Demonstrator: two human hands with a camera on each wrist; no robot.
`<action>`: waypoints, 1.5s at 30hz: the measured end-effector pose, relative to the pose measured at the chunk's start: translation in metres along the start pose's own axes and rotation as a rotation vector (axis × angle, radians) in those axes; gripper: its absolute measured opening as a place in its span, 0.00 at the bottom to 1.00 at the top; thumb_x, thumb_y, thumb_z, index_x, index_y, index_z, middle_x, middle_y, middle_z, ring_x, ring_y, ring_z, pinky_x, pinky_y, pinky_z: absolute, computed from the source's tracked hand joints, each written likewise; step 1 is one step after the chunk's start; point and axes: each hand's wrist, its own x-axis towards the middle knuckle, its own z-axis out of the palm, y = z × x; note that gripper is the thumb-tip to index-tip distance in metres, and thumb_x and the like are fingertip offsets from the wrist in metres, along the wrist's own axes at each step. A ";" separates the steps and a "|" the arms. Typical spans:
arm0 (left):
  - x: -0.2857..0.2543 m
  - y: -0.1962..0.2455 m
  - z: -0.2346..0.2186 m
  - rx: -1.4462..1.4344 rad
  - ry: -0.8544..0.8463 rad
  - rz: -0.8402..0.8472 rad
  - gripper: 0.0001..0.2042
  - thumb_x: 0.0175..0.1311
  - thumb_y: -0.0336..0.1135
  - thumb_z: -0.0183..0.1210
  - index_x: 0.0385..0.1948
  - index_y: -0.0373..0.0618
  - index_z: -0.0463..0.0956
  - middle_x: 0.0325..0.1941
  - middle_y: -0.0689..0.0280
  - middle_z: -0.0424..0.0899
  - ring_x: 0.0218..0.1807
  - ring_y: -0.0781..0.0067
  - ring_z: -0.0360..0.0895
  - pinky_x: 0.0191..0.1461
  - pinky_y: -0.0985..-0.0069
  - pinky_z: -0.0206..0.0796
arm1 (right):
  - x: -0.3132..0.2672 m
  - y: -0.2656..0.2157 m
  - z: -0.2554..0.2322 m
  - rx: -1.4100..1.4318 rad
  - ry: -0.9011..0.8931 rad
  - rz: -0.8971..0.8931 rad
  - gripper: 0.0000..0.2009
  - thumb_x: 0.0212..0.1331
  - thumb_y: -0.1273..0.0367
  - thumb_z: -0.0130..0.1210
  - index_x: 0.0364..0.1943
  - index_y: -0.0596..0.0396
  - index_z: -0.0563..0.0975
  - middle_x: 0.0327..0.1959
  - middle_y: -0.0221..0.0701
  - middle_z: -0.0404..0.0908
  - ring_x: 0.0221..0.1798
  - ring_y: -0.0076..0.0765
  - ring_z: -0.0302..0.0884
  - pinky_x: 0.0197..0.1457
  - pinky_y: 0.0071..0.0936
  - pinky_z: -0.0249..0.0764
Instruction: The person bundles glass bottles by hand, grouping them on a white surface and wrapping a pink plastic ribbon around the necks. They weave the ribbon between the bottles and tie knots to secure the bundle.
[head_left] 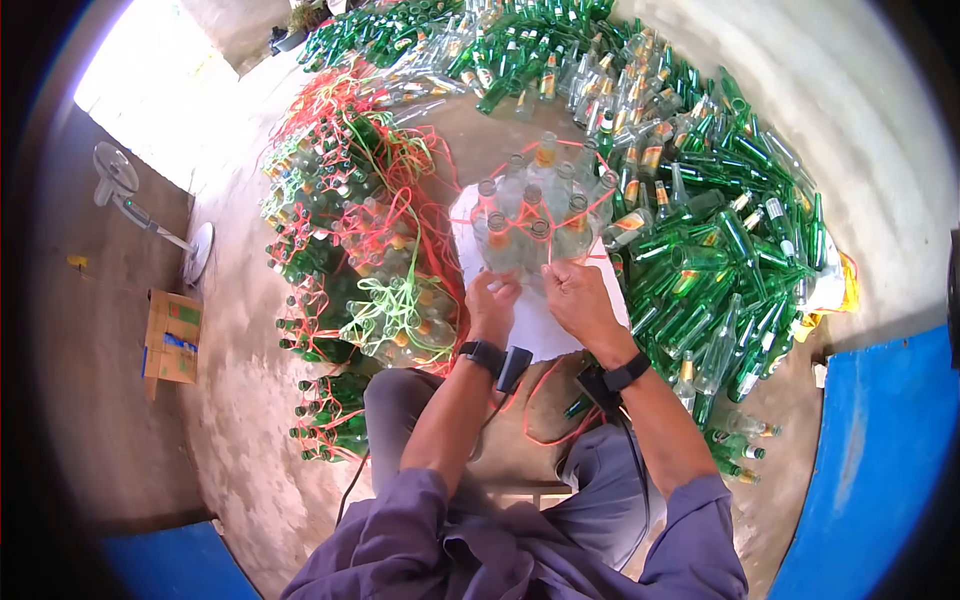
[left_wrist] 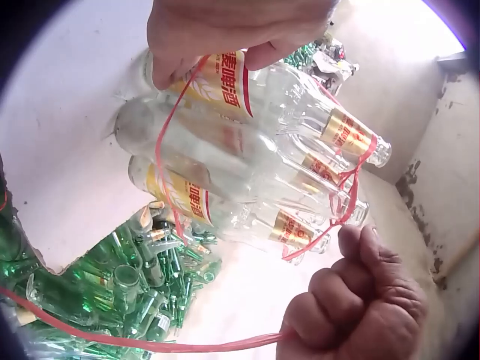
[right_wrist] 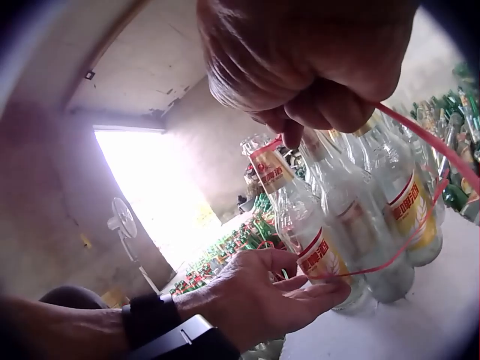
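Observation:
A cluster of several clear glass beer bottles [head_left: 533, 205] stands on a white board [head_left: 540, 330] in front of the person. Red plastic twine [right_wrist: 382, 264] circles their lower bodies, and more runs round the necks [left_wrist: 354, 196]. My left hand [head_left: 493, 305] is low beside the nearest bottle; in the right wrist view its fairly straight fingers [right_wrist: 319, 300] touch the bottle near the label, at the lower twine. Higher up, at the bottle necks, my right hand [head_left: 580, 300] is curled and grips the twine, whose loose length [left_wrist: 187, 346] trails from the fist.
Green and clear bottles [head_left: 710, 240] lie heaped on the right and at the back. On the left stand bottles bundled with red and green twine [head_left: 390, 310]. A fan [head_left: 118, 175] and cardboard box [head_left: 172, 335] are farther left, a blue panel [head_left: 880, 460] at right.

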 end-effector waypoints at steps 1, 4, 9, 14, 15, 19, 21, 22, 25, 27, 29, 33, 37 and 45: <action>-0.002 -0.001 0.002 0.018 0.009 0.039 0.16 0.53 0.32 0.57 0.44 0.40 0.72 0.43 0.48 0.80 0.41 0.50 0.81 0.55 0.52 0.74 | 0.000 0.001 0.002 0.030 0.030 -0.023 0.13 0.65 0.69 0.54 0.24 0.62 0.72 0.20 0.49 0.71 0.23 0.55 0.69 0.28 0.44 0.65; -0.011 0.004 0.013 0.041 0.030 0.084 0.15 0.52 0.33 0.58 0.42 0.39 0.73 0.39 0.49 0.82 0.38 0.51 0.81 0.53 0.53 0.74 | 0.001 -0.005 0.000 0.061 0.032 -0.032 0.13 0.65 0.70 0.55 0.24 0.62 0.72 0.19 0.49 0.71 0.23 0.55 0.69 0.28 0.43 0.65; -0.022 0.009 0.031 0.083 0.042 0.178 0.13 0.61 0.38 0.55 0.37 0.35 0.74 0.35 0.53 0.81 0.29 0.64 0.77 0.36 0.71 0.72 | 0.006 -0.011 0.005 0.061 0.023 -0.040 0.12 0.64 0.70 0.54 0.24 0.62 0.73 0.21 0.49 0.75 0.27 0.60 0.75 0.31 0.46 0.69; -0.008 0.007 0.020 0.270 -0.008 0.301 0.14 0.62 0.38 0.56 0.42 0.37 0.73 0.37 0.52 0.83 0.32 0.61 0.80 0.39 0.69 0.75 | 0.007 -0.015 0.012 0.129 0.010 -0.044 0.12 0.66 0.69 0.53 0.25 0.62 0.74 0.22 0.50 0.76 0.28 0.60 0.76 0.32 0.46 0.70; -0.007 0.006 0.017 0.272 -0.010 0.299 0.14 0.62 0.38 0.56 0.42 0.37 0.73 0.37 0.52 0.83 0.32 0.61 0.80 0.39 0.69 0.75 | 0.007 -0.015 0.014 0.129 0.013 -0.042 0.12 0.66 0.69 0.53 0.25 0.62 0.74 0.22 0.50 0.76 0.28 0.60 0.76 0.32 0.46 0.70; -0.013 0.011 0.017 0.338 -0.022 0.336 0.14 0.61 0.37 0.56 0.43 0.36 0.72 0.36 0.52 0.82 0.32 0.59 0.80 0.42 0.65 0.75 | 0.009 -0.018 0.020 0.149 0.088 -0.114 0.14 0.66 0.70 0.54 0.24 0.64 0.70 0.19 0.50 0.69 0.21 0.58 0.65 0.26 0.41 0.63; -0.012 0.015 0.023 0.126 0.018 0.190 0.15 0.61 0.37 0.57 0.43 0.36 0.72 0.35 0.52 0.82 0.32 0.59 0.80 0.44 0.65 0.75 | 0.010 -0.020 0.018 0.148 0.092 -0.117 0.13 0.66 0.70 0.54 0.25 0.64 0.70 0.20 0.50 0.70 0.22 0.60 0.67 0.26 0.43 0.63; -0.008 0.016 0.022 0.117 0.027 0.168 0.16 0.60 0.38 0.57 0.43 0.35 0.72 0.35 0.52 0.82 0.31 0.58 0.80 0.43 0.65 0.75 | 0.010 -0.022 0.016 0.098 0.067 -0.110 0.13 0.66 0.70 0.53 0.24 0.63 0.72 0.22 0.50 0.74 0.25 0.61 0.72 0.29 0.46 0.67; -0.012 0.020 0.034 0.104 0.066 0.114 0.17 0.57 0.38 0.57 0.41 0.32 0.73 0.34 0.51 0.80 0.30 0.57 0.78 0.40 0.65 0.73 | 0.009 -0.029 0.013 0.034 0.039 -0.107 0.13 0.65 0.71 0.53 0.23 0.62 0.74 0.23 0.51 0.77 0.28 0.61 0.77 0.32 0.50 0.72; -0.014 0.024 0.041 0.097 0.092 0.091 0.18 0.56 0.39 0.57 0.40 0.31 0.73 0.34 0.51 0.80 0.29 0.57 0.77 0.38 0.64 0.72 | 0.011 -0.028 0.016 0.023 0.037 -0.119 0.12 0.65 0.71 0.52 0.23 0.62 0.74 0.24 0.51 0.77 0.28 0.61 0.77 0.33 0.51 0.71; -0.010 0.026 0.038 0.078 0.108 0.120 0.18 0.54 0.39 0.57 0.38 0.30 0.73 0.31 0.52 0.78 0.27 0.56 0.75 0.36 0.63 0.71 | 0.011 -0.023 0.023 0.050 0.063 -0.135 0.11 0.65 0.71 0.53 0.26 0.64 0.72 0.24 0.51 0.75 0.28 0.65 0.73 0.29 0.48 0.66; -0.006 0.031 0.043 0.051 0.123 0.130 0.17 0.53 0.39 0.58 0.36 0.32 0.72 0.29 0.54 0.75 0.27 0.56 0.75 0.36 0.63 0.71 | 0.011 -0.025 0.028 0.054 0.068 -0.157 0.11 0.64 0.71 0.53 0.26 0.64 0.72 0.24 0.52 0.75 0.29 0.65 0.74 0.29 0.49 0.66; 0.004 0.036 0.043 0.062 0.191 0.101 0.16 0.53 0.41 0.59 0.32 0.35 0.71 0.27 0.55 0.72 0.29 0.56 0.75 0.36 0.63 0.71 | 0.011 -0.024 0.029 0.051 0.063 -0.169 0.11 0.65 0.70 0.54 0.27 0.64 0.72 0.24 0.53 0.74 0.29 0.66 0.72 0.28 0.48 0.65; 0.057 0.022 -0.034 1.106 -0.100 0.953 0.09 0.56 0.36 0.57 0.31 0.40 0.75 0.24 0.64 0.72 0.29 0.60 0.75 0.36 0.64 0.68 | 0.009 -0.022 0.029 0.018 0.003 -0.110 0.11 0.64 0.70 0.52 0.24 0.60 0.74 0.22 0.50 0.77 0.28 0.61 0.77 0.33 0.52 0.72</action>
